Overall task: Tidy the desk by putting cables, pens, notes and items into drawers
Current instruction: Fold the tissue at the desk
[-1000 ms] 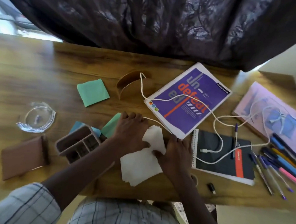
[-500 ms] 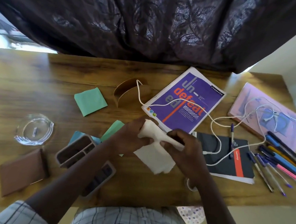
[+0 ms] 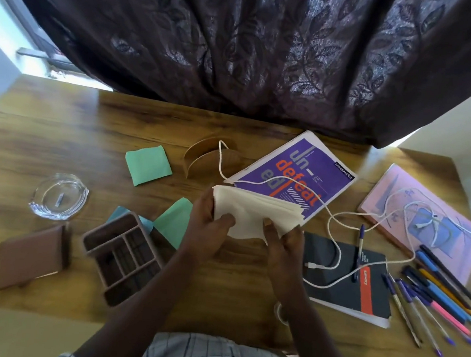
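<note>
I am seeing lots still out on the desk (image 3: 59,138): green notes (image 3: 148,165), then a little tray (image 3: 123,256). My left hand (image 3: 209,230) and right hand (image 3: 286,240) are both gripping white papers (image 3: 254,211) above the desk. A cable (image 3: 337,217) and pens (image 3: 435,298) are waiting.

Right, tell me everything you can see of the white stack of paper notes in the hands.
The white stack of paper notes looks like thin, cream-white square sheets, loosely aligned, their edges fanned apart at the right corner. It is held up off the wooden desk, tilted, in front of the purple notebook. The left hand grips its left edge with the thumb on top; the right hand pinches its lower edge. Only the fingers touch it, as far as shows.
</note>
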